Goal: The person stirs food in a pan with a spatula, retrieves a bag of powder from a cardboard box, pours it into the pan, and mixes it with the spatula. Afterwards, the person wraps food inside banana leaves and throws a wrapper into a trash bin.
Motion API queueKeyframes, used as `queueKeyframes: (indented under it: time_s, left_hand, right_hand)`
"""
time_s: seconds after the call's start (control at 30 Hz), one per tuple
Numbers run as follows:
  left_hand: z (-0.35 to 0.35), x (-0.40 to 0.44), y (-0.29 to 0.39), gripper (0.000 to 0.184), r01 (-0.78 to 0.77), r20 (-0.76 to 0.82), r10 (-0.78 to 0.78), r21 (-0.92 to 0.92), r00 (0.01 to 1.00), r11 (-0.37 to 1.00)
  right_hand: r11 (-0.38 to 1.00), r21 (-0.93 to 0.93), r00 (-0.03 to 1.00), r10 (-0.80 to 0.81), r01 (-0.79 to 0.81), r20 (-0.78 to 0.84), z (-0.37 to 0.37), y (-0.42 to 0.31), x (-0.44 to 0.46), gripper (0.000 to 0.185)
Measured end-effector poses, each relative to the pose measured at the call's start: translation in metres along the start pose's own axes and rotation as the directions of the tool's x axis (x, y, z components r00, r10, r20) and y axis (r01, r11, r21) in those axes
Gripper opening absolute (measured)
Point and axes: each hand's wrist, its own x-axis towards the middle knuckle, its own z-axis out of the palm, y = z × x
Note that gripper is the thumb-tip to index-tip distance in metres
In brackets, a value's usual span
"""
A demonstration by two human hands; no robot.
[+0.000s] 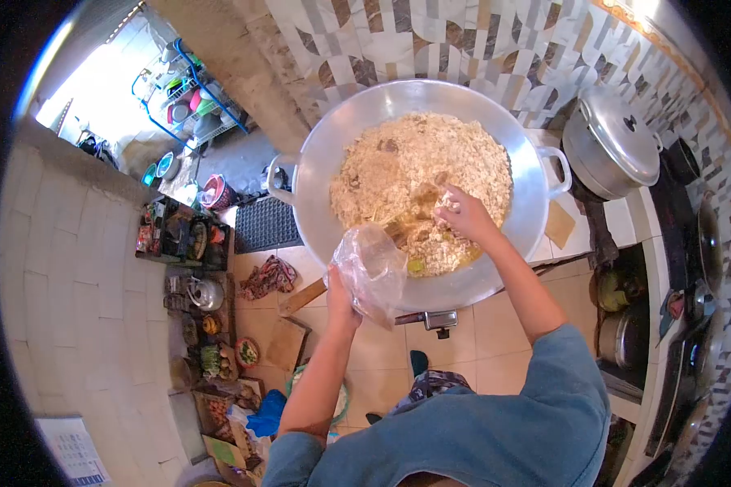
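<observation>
A wide silver wok (317, 162) with two loop handles holds a big heap of pale, crumbly food (418, 154) with some brown and green pieces in it. My left hand (341, 302) is closed on a clear plastic bag (371, 272) at the wok's near left rim. My right hand (468, 216) reaches over the food with its fingers curled together close to the surface; what they hold, if anything, is too small to make out. A wooden handle (302, 298) slants up toward the wok, partly hidden behind my left hand and the bag.
A large lidded pot (613, 142) stands on the counter at the right. Below the wok's near rim is a metal burner fitting (440, 321). Crates (183, 231), a kettle (206, 293) and a cloth (268, 277) lie along the left side. A dish rack (191, 97) stands at the back left.
</observation>
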Motion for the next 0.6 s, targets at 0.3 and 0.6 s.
queueKeyframes:
  time_s: [0.3, 0.6]
  left_hand:
    - [-0.003, -0.023, 0.033, 0.061, -0.093, 0.205, 0.133, -0.192, 0.970, 0.977]
    - [-0.023, -0.100, 0.082, 0.060, -0.283, 0.002, 0.290, -0.222, 0.957, 0.933]
  right_hand:
    - [0.946, 0.109, 0.944, 0.315, -0.305, -0.096, -0.024, 0.020, 0.037, 0.033]
    - [0.977, -0.129, 0.983, -0.176, 0.169, -0.046, 0.036, -0.025, -0.011, 0.037]
